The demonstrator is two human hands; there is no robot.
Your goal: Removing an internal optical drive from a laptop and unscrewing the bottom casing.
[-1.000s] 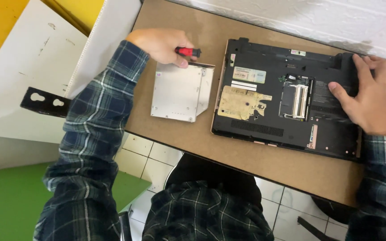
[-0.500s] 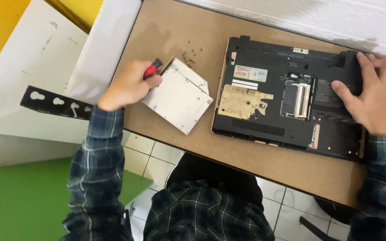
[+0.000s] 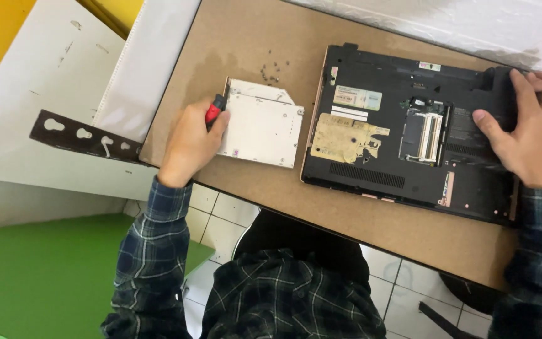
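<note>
Our left hand (image 3: 191,141) is curled tight around a red-handled screwdriver (image 3: 214,112), gripping it right at the left edge of the silver optical drive (image 3: 261,129), which lies flat on the brown table (image 3: 233,44) just beside the laptop. Our right hand (image 3: 531,135) is spread flat, fingers pressing down on the far right end of the black laptop (image 3: 409,135), pinching nothing. The laptop sits upside down with its memory slot (image 3: 426,129) uncovered and a yellowish worn patch (image 3: 346,137) next to it. A few tiny screws (image 3: 272,69) are scattered on the table just above the drive. A black metal bracket (image 3: 83,135) pokes out off the table's left side.
</note>
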